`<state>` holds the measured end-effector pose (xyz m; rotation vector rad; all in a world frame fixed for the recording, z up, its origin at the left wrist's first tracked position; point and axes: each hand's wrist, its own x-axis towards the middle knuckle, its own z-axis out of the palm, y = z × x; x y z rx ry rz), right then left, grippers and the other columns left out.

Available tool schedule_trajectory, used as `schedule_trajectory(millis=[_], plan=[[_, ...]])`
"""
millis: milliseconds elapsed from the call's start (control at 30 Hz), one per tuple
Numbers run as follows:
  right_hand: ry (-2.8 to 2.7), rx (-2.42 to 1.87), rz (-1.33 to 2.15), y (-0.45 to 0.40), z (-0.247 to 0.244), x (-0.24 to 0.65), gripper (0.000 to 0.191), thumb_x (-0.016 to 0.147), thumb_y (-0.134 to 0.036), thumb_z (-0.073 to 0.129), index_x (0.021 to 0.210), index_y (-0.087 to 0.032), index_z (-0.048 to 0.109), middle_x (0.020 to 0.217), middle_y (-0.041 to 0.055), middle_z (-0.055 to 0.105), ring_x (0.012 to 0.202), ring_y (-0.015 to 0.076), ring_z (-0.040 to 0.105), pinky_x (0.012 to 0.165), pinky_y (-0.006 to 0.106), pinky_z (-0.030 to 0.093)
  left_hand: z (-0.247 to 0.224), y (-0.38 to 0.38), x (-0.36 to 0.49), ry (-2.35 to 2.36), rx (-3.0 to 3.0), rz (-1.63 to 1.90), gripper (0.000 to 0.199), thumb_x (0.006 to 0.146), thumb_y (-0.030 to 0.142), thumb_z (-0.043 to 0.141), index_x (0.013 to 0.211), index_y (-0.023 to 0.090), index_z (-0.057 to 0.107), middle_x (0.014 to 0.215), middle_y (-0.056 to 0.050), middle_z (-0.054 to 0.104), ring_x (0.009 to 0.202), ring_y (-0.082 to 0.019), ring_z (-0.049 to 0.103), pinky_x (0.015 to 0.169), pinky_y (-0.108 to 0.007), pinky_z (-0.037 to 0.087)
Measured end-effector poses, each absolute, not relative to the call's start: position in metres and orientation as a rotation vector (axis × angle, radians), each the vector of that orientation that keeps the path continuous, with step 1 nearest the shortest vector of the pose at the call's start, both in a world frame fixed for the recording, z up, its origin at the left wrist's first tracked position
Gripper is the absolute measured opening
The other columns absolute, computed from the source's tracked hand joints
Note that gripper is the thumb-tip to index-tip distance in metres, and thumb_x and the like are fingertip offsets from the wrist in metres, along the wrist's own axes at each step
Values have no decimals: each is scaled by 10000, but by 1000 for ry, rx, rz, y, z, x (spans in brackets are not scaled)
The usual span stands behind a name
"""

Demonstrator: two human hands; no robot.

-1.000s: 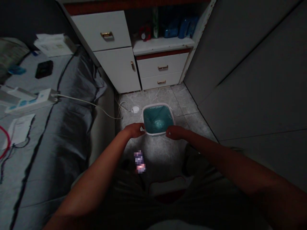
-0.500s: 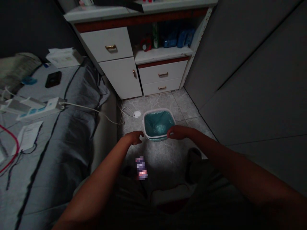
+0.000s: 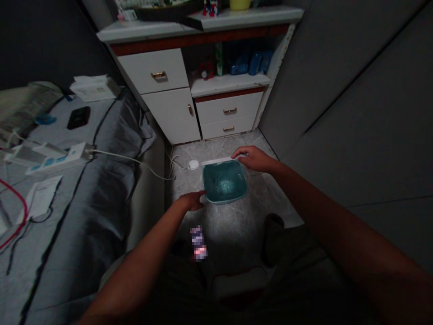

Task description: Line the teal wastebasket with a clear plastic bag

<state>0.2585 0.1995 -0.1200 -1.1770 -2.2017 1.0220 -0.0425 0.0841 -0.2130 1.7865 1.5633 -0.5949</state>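
"Teal plastic liner (image 3: 223, 183) fills the square bin (image 3: 225, 201) on the tile floor (image 3: 233, 225) in front of you. Your hands?"

"Apart, on opposite sides of it. Your left hand (image 3: 191, 201) sits just beside the bin's near corner; your right hand (image 3: 255, 159) reaches the far edge, by a thin white strip (image 3: 216, 161)."

"Clamped on anything?"

"I can't tell. The right fingers may be pinching that strip, but the view doesn't settle it, and the left shows no clear grip."

"What step do you judge this is?"

"Working at the bin's rim, it seems. The next move calls for a sure hold on both sides, with the liner kept from slipping inward."

"And around you?"

"A white plug (image 3: 193, 164) lies just beyond the bin, with cabinet drawers (image 3: 226, 113) past it, and a power strip (image 3: 50, 160) rests on the grey bed (image 3: 84, 225)."
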Motion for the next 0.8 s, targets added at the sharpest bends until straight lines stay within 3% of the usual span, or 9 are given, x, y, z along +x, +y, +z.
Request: schedule_trajectory(millis=[233,367,467,600,800], plan=[[-2163,-1303,502,262,-128,243,566,847,-105,536,1385,-158,700,1430,141,645,1311,279,609,1159,449,483,-217,81,-47,1540,1758,-617,854,980,453,591,1740,291,237,1547,-157,625,1368,-360,644,1082,-411,488],[-2295,-1494,328,270,-134,243,795,892,-193,623,1665,-229,441,1707,144,367,1491,344,472,1227,505,421,-222,83,-50,1528,1764,-594,806,987,516,554,1719,280,313,1355,-131,759,1312,-342,683,1067,-392,490],[-2333,-1586,350,265,-138,244,927,919,-238,633,1752,-288,230,1786,139,208,1468,372,505,1169,532,469,-223,86,-55,1537,1764,-560,777,988,542,538,1701,289,359,1346,-121,764,1330,-334,670,1065,-384,488],[-2380,-1611,369,262,-141,243,992,936,-251,621,1768,-335,88,1815,142,78,1329,352,621,1067,515,536,-226,93,-61,1588,1763,-529,741,1001,556,505,1673,258,410,1321,-130,773,1346,-323,660,1084,-379,478],[-2476,-1645,264,260,-159,252,986,943,-271,622,1765,-362,85,1810,114,-107,1154,302,698,946,447,589,-251,105,-62,1682,1752,-479,706,1043,419,419,1709,218,297,1455,-160,696,1371,-286,649,1086,-354,486]])
